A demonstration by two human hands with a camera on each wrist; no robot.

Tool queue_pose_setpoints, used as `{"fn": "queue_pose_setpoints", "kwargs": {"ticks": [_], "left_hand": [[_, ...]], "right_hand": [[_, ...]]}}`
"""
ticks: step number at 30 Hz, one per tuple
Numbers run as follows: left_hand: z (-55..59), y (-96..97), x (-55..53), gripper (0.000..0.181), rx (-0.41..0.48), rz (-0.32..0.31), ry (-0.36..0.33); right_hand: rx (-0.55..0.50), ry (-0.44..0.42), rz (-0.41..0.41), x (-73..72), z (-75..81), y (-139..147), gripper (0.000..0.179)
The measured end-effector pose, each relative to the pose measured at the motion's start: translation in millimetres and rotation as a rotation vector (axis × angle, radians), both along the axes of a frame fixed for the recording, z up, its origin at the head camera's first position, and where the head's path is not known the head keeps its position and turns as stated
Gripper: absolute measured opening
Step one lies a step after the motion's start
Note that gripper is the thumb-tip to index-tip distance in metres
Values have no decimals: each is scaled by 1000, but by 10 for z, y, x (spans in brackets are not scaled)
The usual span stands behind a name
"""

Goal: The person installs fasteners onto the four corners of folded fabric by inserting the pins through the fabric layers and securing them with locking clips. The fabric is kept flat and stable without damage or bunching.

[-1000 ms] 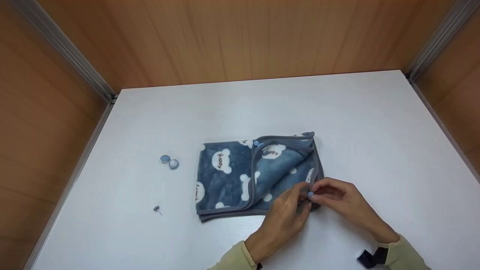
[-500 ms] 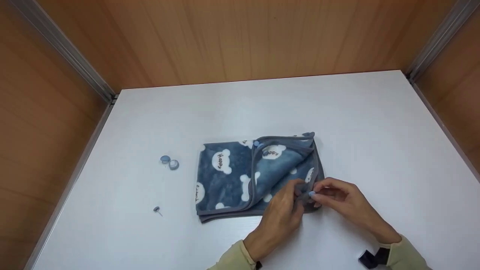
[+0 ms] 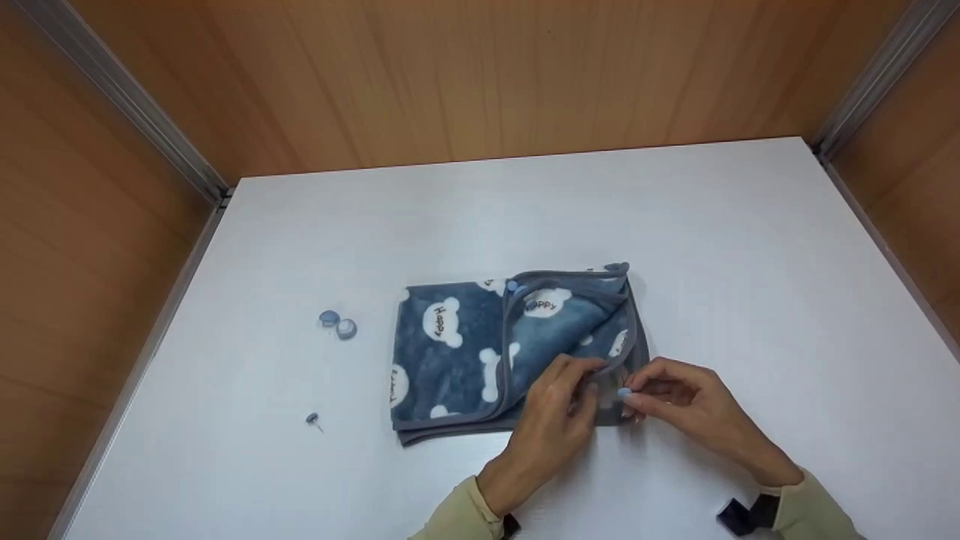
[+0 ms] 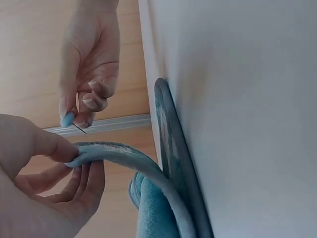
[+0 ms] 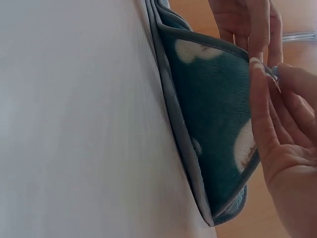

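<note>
The left hand (image 3: 549,411) pinching the patterned blue fleece blanket (image 3: 469,367) has drawn away from the right hand (image 3: 686,397), whose pinched blue-headed metal pin (image 4: 68,119) looks free.

The white desk (image 3: 225,465) is bounded by wood-grained panels: a back panel (image 3: 510,75) with grain running up and down, a left panel (image 3: 90,247) and a right panel (image 3: 915,172). A grey metal left post (image 3: 124,90) and right post (image 3: 874,82) stand in the two far corners, and slim metal strips (image 3: 141,364) follow the desk's side edges. On the left part of the desk lie two small round caps (image 3: 329,319), one blue, the other with a paler top, side by side. Nearer the front, well apart from them, a loose pin (image 3: 312,418) with a dark blue head lies on its side.
</note>
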State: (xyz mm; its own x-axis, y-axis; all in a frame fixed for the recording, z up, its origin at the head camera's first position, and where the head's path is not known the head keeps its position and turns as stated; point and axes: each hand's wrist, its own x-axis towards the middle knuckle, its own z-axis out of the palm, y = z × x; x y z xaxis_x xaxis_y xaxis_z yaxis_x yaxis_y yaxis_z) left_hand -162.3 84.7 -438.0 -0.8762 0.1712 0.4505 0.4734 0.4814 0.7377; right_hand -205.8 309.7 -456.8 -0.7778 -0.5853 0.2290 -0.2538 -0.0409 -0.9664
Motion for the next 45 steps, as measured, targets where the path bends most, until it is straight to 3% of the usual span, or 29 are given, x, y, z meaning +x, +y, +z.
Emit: {"fn": "queue_pose_setpoints", "kwargs": {"ticks": [6,11,15,29,36,41,45], "left_hand": [[-12,-36,-3,25,86,-11,-62],[-6,-49,-10,27,85,-20,-99],[-6,-48,-12,26,86,-27,-115],[-21,-48,-19,25,38,-45,-43],[26,-47,-9,26,-1,-53,-19],[23,-52,-10,22,-31,-46,14],[16,-50,-8,21,-60,-58,47]], "right_hand": [[-28,99,-17,-12,-24,-21,28],[-98,160,21,-35,-69,-15,38],[-92,172,46,-45,-94,-5,38],[-72,236,74,-57,-111,-48,37],[-15,176,5,-44,-52,-62,36],[24,141,-18,-55,-23,-63,46],[15,228,-5,-71,-49,-61,50]]}}
